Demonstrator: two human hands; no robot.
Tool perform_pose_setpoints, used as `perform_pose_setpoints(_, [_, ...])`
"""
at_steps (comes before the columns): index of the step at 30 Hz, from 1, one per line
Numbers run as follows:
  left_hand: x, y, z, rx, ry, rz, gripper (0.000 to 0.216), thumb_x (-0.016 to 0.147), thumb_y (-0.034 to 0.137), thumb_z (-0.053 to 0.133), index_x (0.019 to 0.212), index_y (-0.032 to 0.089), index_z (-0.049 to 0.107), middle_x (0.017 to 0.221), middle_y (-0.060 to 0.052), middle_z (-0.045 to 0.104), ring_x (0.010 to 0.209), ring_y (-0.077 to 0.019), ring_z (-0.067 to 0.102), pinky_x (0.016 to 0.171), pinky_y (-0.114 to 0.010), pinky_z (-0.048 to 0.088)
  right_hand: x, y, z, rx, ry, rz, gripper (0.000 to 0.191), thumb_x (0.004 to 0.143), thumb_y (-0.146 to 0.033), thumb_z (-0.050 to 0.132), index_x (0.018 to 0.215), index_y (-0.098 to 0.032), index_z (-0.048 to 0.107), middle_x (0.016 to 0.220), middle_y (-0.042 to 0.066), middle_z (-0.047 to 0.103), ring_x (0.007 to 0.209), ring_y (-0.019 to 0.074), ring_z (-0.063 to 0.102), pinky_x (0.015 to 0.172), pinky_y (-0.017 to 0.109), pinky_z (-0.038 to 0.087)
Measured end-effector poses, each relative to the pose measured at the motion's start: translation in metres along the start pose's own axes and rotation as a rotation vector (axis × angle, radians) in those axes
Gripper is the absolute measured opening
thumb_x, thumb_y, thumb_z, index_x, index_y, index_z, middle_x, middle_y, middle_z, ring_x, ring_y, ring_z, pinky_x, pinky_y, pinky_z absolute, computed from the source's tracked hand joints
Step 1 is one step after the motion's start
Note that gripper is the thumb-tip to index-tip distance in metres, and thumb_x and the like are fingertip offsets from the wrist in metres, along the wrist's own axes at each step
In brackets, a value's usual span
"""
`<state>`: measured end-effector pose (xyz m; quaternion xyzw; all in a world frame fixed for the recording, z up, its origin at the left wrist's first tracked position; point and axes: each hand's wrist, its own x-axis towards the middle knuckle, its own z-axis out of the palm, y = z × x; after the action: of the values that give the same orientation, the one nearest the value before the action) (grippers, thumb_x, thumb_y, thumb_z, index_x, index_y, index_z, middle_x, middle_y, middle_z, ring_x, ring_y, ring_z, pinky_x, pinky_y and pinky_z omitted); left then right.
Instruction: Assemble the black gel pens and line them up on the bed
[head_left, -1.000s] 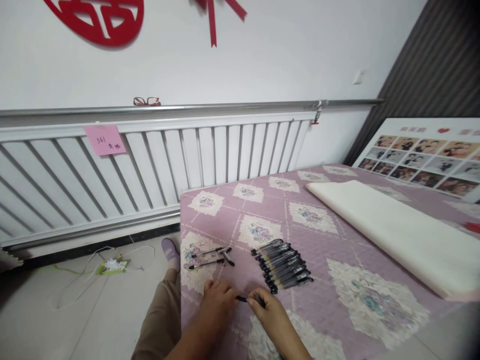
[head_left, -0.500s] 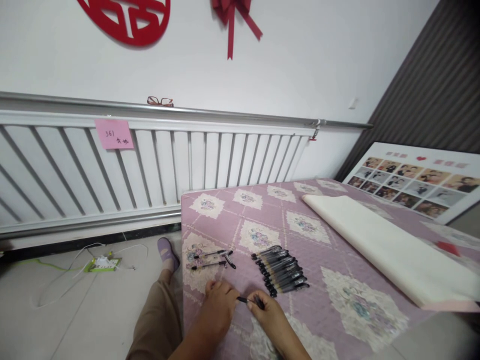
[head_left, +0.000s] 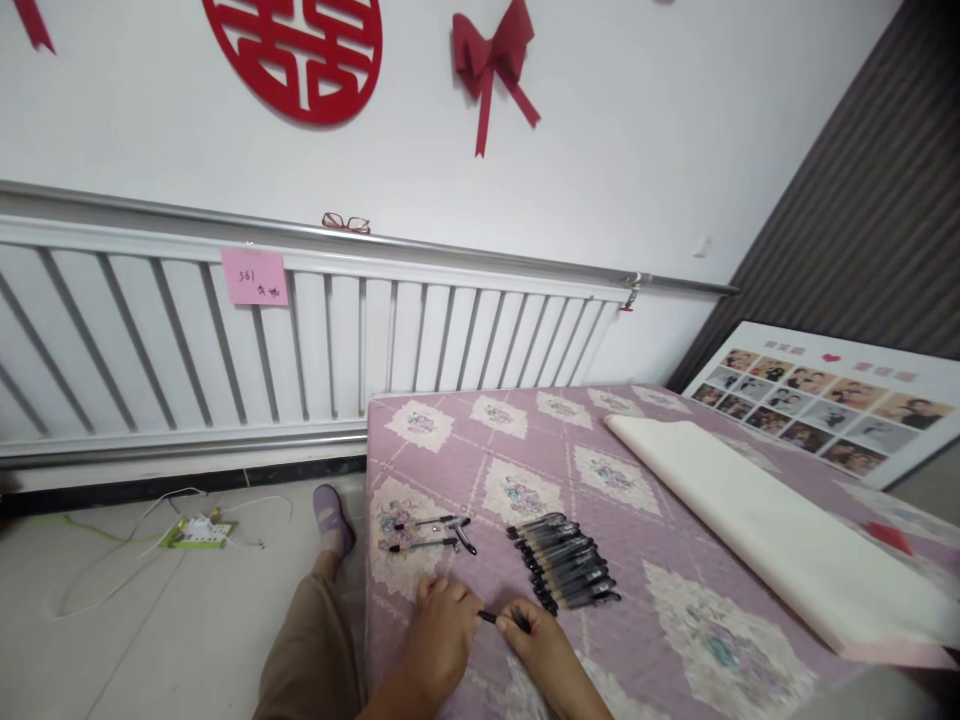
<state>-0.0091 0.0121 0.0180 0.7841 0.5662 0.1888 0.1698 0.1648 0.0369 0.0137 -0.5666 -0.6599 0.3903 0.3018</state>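
Observation:
Above the patterned tablecloth, my left hand [head_left: 444,632] is closed around one end of a black pen [head_left: 487,617]. Only a short dark stretch of the pen shows between my hands. The fingers of my right hand [head_left: 538,642] pinch its other end, with a dark part showing at the fingertips. Just beyond my left hand lie two clear-barrelled pens [head_left: 424,546] and dark pen caps [head_left: 465,538]. To the right of these, several black-capped pens [head_left: 566,563] lie side by side in a slanting row.
The pink floral tablecloth [head_left: 615,480] covers the surface. A cream folded sheet [head_left: 757,520] lies at the right, with a photo board [head_left: 817,400] behind it. A white radiator [head_left: 420,335] stands at the far edge. On the floor at left are a power strip [head_left: 199,532] and cables.
The camera view has tilted upward, so more of the wall decorations shows. Both hands stay at the pen. The thin light stretch beside my right fingers no longer shows.

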Motion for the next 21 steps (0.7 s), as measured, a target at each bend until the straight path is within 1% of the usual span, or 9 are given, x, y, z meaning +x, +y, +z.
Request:
perform_pose_setpoints(4, [0.0, 0.0, -0.002, -0.021, 0.018, -0.009, 0.028, 0.096, 0.024, 0.034, 0.099, 0.028, 0.061, 0.101, 0.0, 0.06, 0.1, -0.0182, 0.049, 0.093, -0.037, 0.023, 0.0, -0.004, -0.001, 0.043, 0.016, -0.018, 0.01, 0.064, -0.03, 0.053, 0.062, -0.02, 0.051, 0.06, -0.004, 0.048, 0.062, 0.0141, 0.046, 0.061, 0.025, 0.037])
perform_pose_setpoints(9, [-0.002, -0.003, 0.001, -0.065, 0.066, -0.043, 0.029, 0.096, 0.022, 0.033, 0.1, 0.028, 0.062, 0.101, -0.001, 0.06, 0.1, -0.0183, 0.05, 0.095, -0.037, 0.023, 0.005, -0.009, -0.003, 0.002, 0.0, -0.019, 0.014, 0.065, -0.032, 0.054, 0.064, -0.019, 0.056, 0.06, -0.003, 0.05, 0.062, 0.0147, 0.047, 0.061, 0.025, 0.037])
perform_pose_setpoints(12, [-0.002, -0.005, 0.004, -0.078, 0.091, -0.063, 0.028, 0.094, 0.022, 0.036, 0.107, 0.029, 0.06, 0.106, -0.001, 0.06, 0.103, -0.0192, 0.049, 0.096, -0.038, 0.024, 0.011, -0.013, 0.0, -0.007, -0.002, -0.047, 0.013, 0.066, -0.032, 0.054, 0.064, -0.019, 0.057, 0.061, -0.003, 0.054, 0.064, 0.0154, 0.05, 0.063, 0.025, 0.039])
perform_pose_setpoints(16, [0.002, -0.006, 0.007, -0.06, 0.137, -0.054, 0.03, 0.092, 0.023, 0.042, 0.117, 0.033, 0.054, 0.111, -0.001, 0.059, 0.106, -0.0204, 0.049, 0.096, -0.04, 0.025, 0.019, -0.02, 0.011, 0.019, -0.025, -0.078, 0.013, 0.067, -0.032, 0.053, 0.066, -0.019, 0.059, 0.066, -0.001, 0.06, 0.068, 0.0171, 0.054, 0.066, 0.026, 0.041])
perform_pose_setpoints(18, [0.006, -0.009, 0.006, -0.038, 0.134, -0.043, 0.028, 0.093, 0.022, 0.041, 0.115, 0.033, 0.055, 0.108, 0.001, 0.06, 0.103, -0.0193, 0.051, 0.094, -0.038, 0.028, 0.022, -0.022, 0.017, 0.03, -0.037, -0.087, 0.015, 0.068, -0.033, 0.052, 0.067, -0.019, 0.06, 0.068, 0.001, 0.062, 0.069, 0.0181, 0.056, 0.068, 0.027, 0.042])
perform_pose_setpoints(21, [0.013, -0.015, 0.002, 0.007, 0.09, -0.026, 0.024, 0.094, 0.021, 0.04, 0.105, 0.029, 0.06, 0.101, 0.001, 0.062, 0.097, -0.0176, 0.054, 0.086, -0.034, 0.032, 0.024, -0.024, 0.02, 0.041, -0.028, -0.096, 0.02, 0.072, -0.037, 0.051, 0.069, -0.019, 0.062, 0.071, 0.002, 0.064, 0.072, 0.0193, 0.058, 0.07, 0.027, 0.043])
